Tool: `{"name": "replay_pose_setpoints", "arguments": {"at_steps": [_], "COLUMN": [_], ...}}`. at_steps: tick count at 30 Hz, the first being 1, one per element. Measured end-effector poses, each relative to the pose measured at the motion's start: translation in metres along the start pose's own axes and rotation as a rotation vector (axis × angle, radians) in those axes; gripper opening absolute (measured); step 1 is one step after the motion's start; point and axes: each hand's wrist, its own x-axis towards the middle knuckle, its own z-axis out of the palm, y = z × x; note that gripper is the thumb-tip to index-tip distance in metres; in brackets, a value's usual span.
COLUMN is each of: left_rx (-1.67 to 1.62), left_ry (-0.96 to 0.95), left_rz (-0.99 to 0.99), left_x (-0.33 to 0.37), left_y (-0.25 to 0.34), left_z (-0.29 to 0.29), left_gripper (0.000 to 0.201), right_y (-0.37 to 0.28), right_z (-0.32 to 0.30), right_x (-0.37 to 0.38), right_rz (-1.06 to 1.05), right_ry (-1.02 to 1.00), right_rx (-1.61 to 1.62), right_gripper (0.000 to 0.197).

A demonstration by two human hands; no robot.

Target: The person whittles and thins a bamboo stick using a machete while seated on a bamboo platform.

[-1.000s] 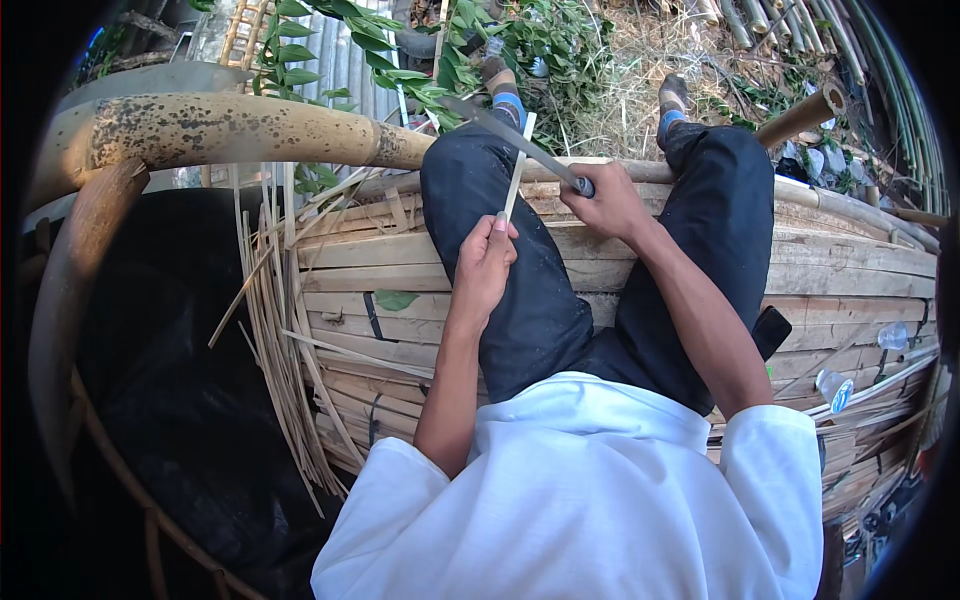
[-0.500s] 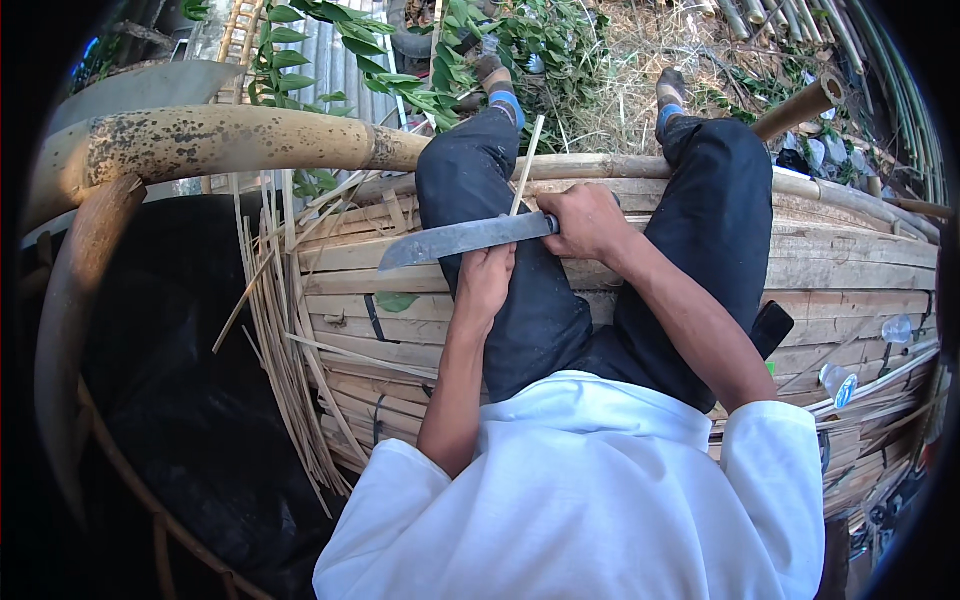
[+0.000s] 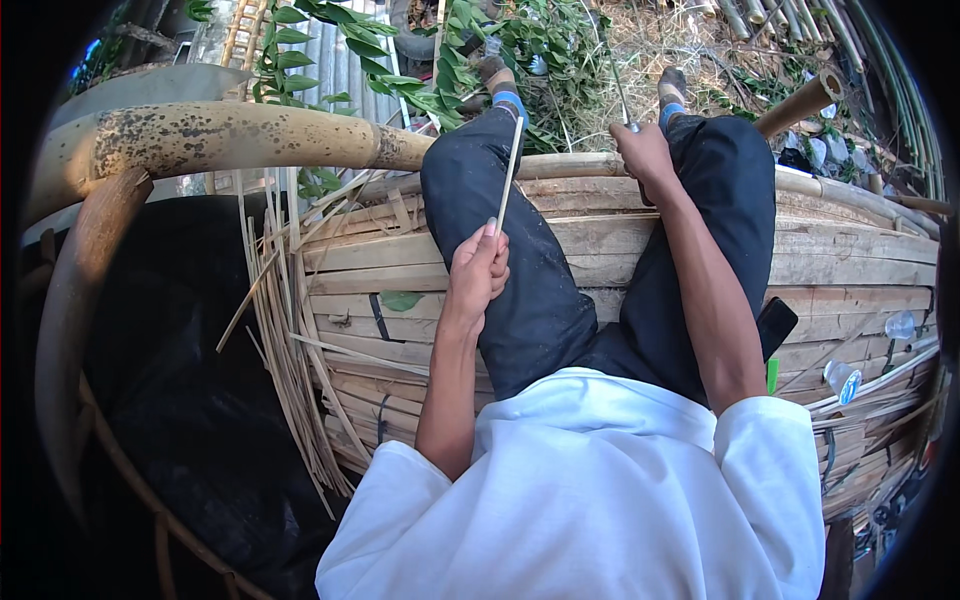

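Observation:
My left hand [image 3: 476,270] is closed around the lower end of a thin pale bamboo strip [image 3: 513,165], held upright over my left thigh. Its top reaches past my left knee. Beside my right knee, my right hand [image 3: 648,160] grips the handle of a machete [image 3: 614,72]. The blade points away from me and is seen nearly edge-on, so it looks like a thin dark line. Blade and strip are apart. Most of the handle is hidden in my fist.
I sit on a slatted bamboo platform [image 3: 400,250]. Loose bamboo strips [image 3: 275,350] lie in a bundle at my left, beside a thick bamboo pole [image 3: 250,138]. A dark phone [image 3: 776,327] and a plastic cup [image 3: 842,380] are at my right. Leafy branches [image 3: 540,70] lie beyond my feet.
My right hand has swung the machete away and to the right, off the strip, turning its blade from sideways to forward. My left hand has turned and now holds the strip in a fist.

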Motion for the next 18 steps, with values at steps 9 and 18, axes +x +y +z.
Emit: {"name": "replay_pose_setpoints", "arguments": {"at_steps": [9,18], "left_rx": [0.190,0.359], "left_ry": [0.204,0.202], "left_rz": [0.130,0.209], "left_x": [0.008,0.013], "left_y": [-0.006,-0.016], "left_z": [0.016,0.021], "left_gripper": [0.034,0.034], "right_y": [-0.020,-0.033], "right_z": [0.004,0.020], "right_x": [-0.039,-0.065], "right_rz": [0.046,-0.093], "right_ry": [-0.386,-0.565], "right_rx": [0.830,0.610], "right_gripper": [0.021,0.022]}}
